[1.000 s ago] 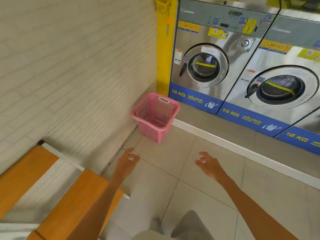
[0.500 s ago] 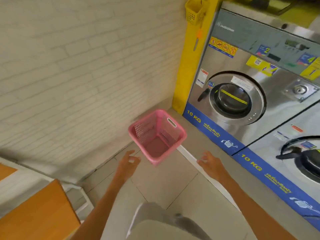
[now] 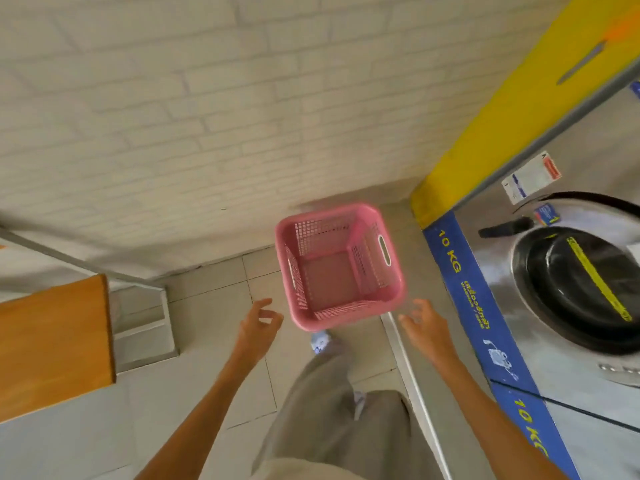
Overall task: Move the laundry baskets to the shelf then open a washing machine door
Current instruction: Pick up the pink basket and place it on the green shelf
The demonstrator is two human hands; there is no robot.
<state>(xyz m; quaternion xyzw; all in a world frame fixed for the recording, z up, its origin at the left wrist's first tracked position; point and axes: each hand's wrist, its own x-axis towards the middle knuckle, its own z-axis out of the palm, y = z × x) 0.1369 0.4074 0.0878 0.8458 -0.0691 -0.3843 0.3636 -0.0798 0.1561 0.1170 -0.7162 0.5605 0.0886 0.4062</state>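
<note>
Basket (image 3: 341, 268) on floor | hands (image 3: 258, 327) (image 3: 424, 329) flank near rim, apart

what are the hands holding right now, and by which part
Nothing. The left hand and right hand are open, one on either side of the pink laundry basket's near rim, neither touching it; it sits empty on the floor.
</note>
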